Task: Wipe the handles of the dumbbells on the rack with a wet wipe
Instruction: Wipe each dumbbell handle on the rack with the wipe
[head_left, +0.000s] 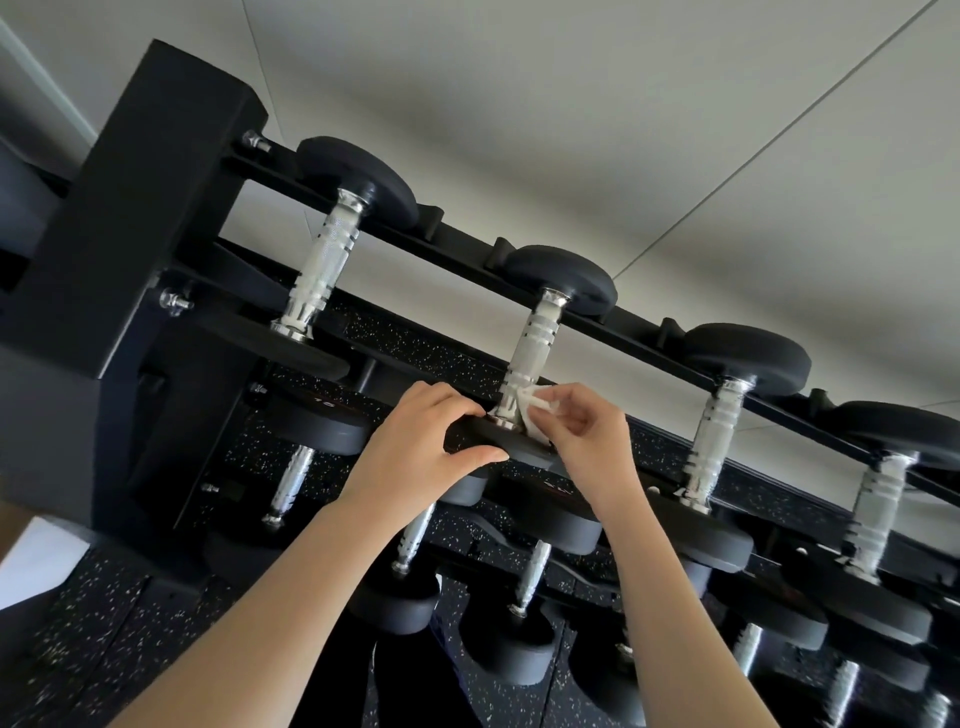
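Observation:
A black rack (649, 338) carries several dumbbells with knurled chrome handles on its top tier. My left hand (421, 447) grips the near black head (498, 441) of the second dumbbell from the left. My right hand (587, 431) pinches a small white wet wipe (532, 408) pressed against the lower end of that dumbbell's handle (530, 353). The first handle (322, 265) stands to the left, a third handle (714, 436) and a fourth handle (878, 514) to the right.
A thick black upright post (145, 218) closes the rack at the left. Lower tiers hold more dumbbells (322, 421) under my forearms. Black speckled rubber flooring (93, 639) lies below and a grey wall (623, 130) rises behind the rack.

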